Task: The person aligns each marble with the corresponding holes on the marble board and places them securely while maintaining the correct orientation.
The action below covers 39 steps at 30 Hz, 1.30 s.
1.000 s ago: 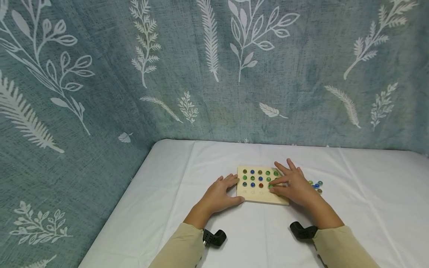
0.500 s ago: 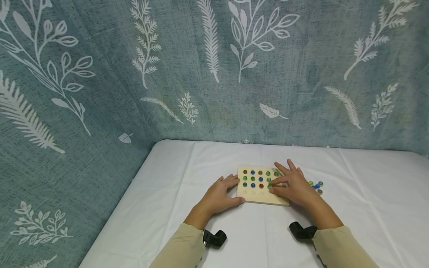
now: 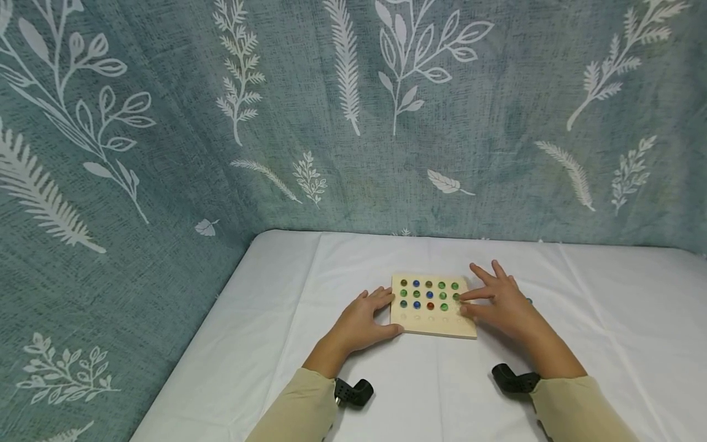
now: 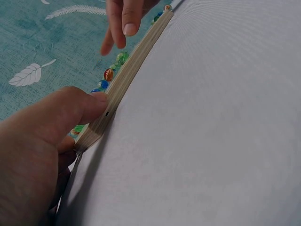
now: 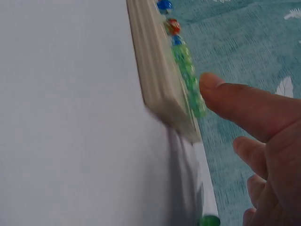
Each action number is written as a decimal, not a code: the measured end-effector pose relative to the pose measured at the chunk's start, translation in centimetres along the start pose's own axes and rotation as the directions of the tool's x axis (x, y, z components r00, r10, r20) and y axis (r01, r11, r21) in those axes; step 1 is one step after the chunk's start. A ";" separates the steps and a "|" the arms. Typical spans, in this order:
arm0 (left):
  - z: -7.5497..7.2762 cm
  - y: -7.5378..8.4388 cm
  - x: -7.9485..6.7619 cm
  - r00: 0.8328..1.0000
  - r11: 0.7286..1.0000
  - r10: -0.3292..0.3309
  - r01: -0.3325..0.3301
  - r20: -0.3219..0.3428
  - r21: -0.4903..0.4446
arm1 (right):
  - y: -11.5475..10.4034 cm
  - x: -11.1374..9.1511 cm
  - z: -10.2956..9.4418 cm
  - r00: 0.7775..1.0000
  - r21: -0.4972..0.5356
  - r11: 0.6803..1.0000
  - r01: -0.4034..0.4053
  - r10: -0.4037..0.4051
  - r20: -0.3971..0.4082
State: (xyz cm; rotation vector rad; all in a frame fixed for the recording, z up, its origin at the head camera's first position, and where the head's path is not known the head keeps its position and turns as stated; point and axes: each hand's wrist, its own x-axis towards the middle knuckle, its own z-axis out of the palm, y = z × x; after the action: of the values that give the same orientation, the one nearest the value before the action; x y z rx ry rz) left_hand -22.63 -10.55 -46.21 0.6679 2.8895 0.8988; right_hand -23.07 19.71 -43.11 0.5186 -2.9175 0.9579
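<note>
A pale wooden board lies on the white table, with glass marbles set in its hollows. My left hand holds the board at its near left corner; in the left wrist view the thumb presses the front edge, fingers round the side. A green marble sits in the third row, beside a red marble. My right hand hovers over the board's right edge, thumb and index finger extended and slightly apart, nothing visible between them. Shallow hollows without marbles show along the near row.
Loose marbles lie right of the board, mostly hidden behind my right hand; one marble shows past it, and a green marble appears low in the right wrist view. A patterned teal curtain hangs behind the white tabletop.
My right hand has let go of the green marble in the third row and moved right, toward the board's edge, covering most of the loose marbles. The left hand has stayed put.
</note>
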 end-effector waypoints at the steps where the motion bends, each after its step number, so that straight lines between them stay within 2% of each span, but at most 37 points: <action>1: 0.0 0.0 0.0 1.000 1.000 -0.001 0.001 0.000 -0.001 | 0.2 -0.2 -0.3 1.000 -0.005 1.000 -0.010 0.010 -0.003; 14: -0.1 0.0 -0.2 1.000 1.000 -0.002 0.002 -0.004 -0.008 | 3.8 -2.6 -2.9 0.994 0.019 0.994 -0.109 0.109 0.000; 20: -0.2 0.1 -0.2 1.000 1.000 -0.004 0.004 0.000 -0.011 | 5.0 -3.0 -3.1 0.987 0.041 0.986 -0.163 0.163 0.010; 29: -0.2 0.2 -0.2 1.000 1.000 -0.005 0.005 -0.006 -0.005 | 5.7 -3.5 -2.9 0.987 0.081 0.984 -0.158 0.159 0.003; 39: -0.2 0.3 -0.1 1.000 1.000 -0.007 0.007 0.000 -0.011 | 5.9 -3.8 -2.5 0.986 0.080 0.983 -0.168 0.169 -0.010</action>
State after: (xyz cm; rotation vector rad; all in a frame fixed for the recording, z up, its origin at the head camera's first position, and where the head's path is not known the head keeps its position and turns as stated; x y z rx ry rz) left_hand -22.45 -10.48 -45.91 0.6570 2.8829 0.9124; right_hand -21.61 26.74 -44.93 0.2677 -2.9566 1.0940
